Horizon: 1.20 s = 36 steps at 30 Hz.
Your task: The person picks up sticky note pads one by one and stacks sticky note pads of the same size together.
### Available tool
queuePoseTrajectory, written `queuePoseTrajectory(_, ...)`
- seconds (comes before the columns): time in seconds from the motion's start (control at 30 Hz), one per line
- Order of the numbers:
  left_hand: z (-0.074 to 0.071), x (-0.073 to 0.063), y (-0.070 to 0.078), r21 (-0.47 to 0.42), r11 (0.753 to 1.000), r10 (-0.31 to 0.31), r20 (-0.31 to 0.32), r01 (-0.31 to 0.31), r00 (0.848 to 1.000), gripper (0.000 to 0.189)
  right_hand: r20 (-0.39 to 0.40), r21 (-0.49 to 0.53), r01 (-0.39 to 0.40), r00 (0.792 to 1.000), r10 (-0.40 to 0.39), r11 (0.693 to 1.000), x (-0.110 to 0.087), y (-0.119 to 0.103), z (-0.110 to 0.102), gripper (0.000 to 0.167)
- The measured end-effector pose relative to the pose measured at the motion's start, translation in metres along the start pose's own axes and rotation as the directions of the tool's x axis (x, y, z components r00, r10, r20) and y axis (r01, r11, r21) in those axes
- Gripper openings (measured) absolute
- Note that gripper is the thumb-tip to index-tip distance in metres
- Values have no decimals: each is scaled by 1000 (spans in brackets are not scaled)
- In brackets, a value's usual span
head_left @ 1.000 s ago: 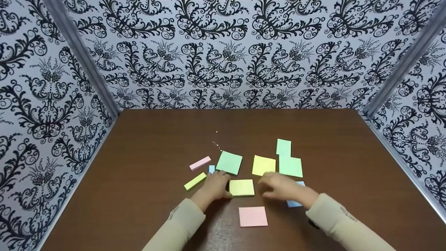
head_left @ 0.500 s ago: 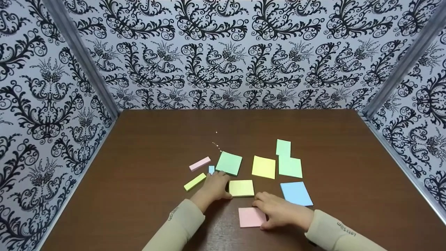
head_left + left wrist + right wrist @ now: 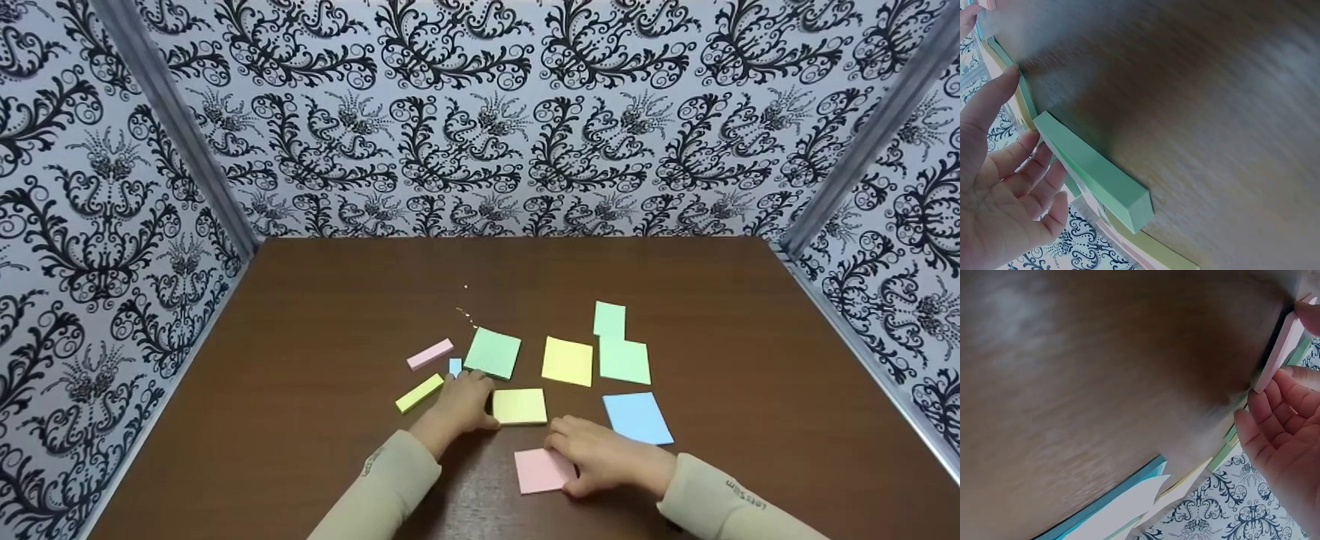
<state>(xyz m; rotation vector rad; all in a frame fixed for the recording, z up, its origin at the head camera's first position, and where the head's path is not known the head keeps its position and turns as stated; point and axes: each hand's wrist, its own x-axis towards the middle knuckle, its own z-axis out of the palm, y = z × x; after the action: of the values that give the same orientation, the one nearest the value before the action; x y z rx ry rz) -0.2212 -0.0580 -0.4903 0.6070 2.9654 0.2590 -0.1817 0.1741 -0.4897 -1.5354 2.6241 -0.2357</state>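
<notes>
My left hand (image 3: 463,401) rests at the left edge of a pale yellow sticky note pad (image 3: 521,406), thumb at its near corner and fingers at the far one. Beside those fingers, the left wrist view has a green block-shaped pad (image 3: 1098,174), which the hand covers in the head view. With thumb and fingertips at opposite edges, my right hand (image 3: 604,454) grips a pink sticky note pad (image 3: 536,472) near the front. From the right wrist, that pink pad (image 3: 1280,349) appears edge-on between thumb and fingers. A blue sticky note pad (image 3: 637,418) lies just beyond the right hand.
Farther back lie a green pad (image 3: 493,352), a brighter yellow pad (image 3: 568,361), a light green pad (image 3: 625,360) and a smaller green one (image 3: 610,319). Pink (image 3: 430,354) and yellow strips (image 3: 420,394) lie left, near a small blue strip (image 3: 455,366). Patterned walls (image 3: 480,120) enclose the brown table (image 3: 337,300).
My right hand has come toward me from beside the yellow and blue pads and taken hold of the pink pad, which has turned slightly. The left hand has stayed put.
</notes>
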Motion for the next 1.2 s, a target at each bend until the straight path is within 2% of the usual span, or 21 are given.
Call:
queuePoseTrajectory(0.27, -1, -2, 1, 28, 1000, 8, 11, -8, 1000, 49, -109, 38, 21, 994, -17, 999, 3, 5, -6, 42)
queuePoseTrajectory(0.47, -2, -3, 1, 34, 999, 12, 7, -12, 1000, 49, -167, 61, -43, 984, 53, 997, 13, 15, -13, 44)
queuePoseTrajectory(0.73, -1, -1, 1, 46, 999, 19, -2, -19, 1000, 52, -178, 82, -148, 971, 160, 986, 34, 25, -15, 42)
queuePoseTrajectory(1.0, -2, -2, 2, 61, 998, 29, 7, -29, 1000, 57, -154, 105, -170, 971, 185, 980, 46, 32, -8, 40)
queuePoseTrajectory(1.2, -3, -2, 1, 43, 998, 46, -15, -45, 999, 54, -120, 117, -191, 972, 204, 975, 49, 33, -9, 39)
